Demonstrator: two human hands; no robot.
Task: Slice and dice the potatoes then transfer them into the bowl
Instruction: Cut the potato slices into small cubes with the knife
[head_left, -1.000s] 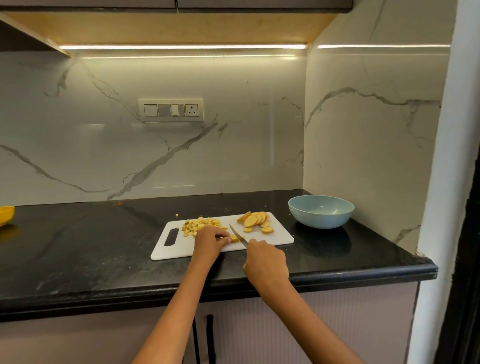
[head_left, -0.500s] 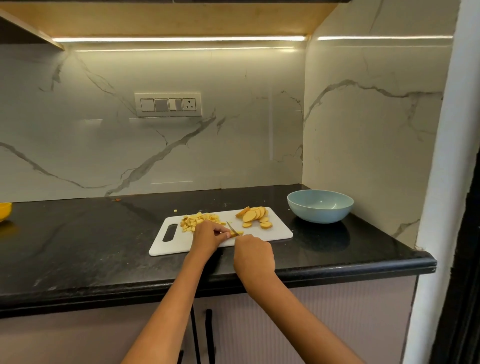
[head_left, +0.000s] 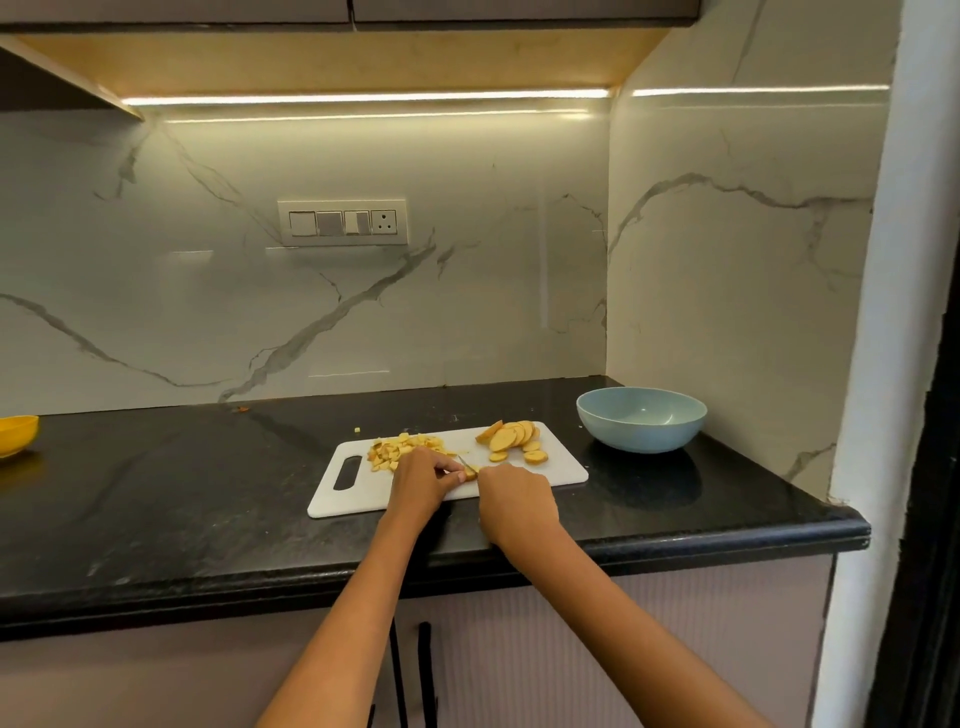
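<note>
A white cutting board lies on the black counter. Diced potato pieces are heaped at its back left, and round potato slices lie at its back right. My left hand pinches a small potato piece at the board's middle. My right hand grips a knife; only a short bit of blade shows, its edge down on that piece. The handle is hidden in my fist. The light blue bowl stands to the right of the board, nothing visible inside it.
A yellow bowl sits at the counter's far left edge. One stray potato bit lies on the counter behind the board. Marble walls close the back and right side. Cabinet handles hang below the counter's front edge.
My right hand has moved left and forward, bringing the knife blade down onto the potato piece my left hand holds. The camera view shifted slightly.
</note>
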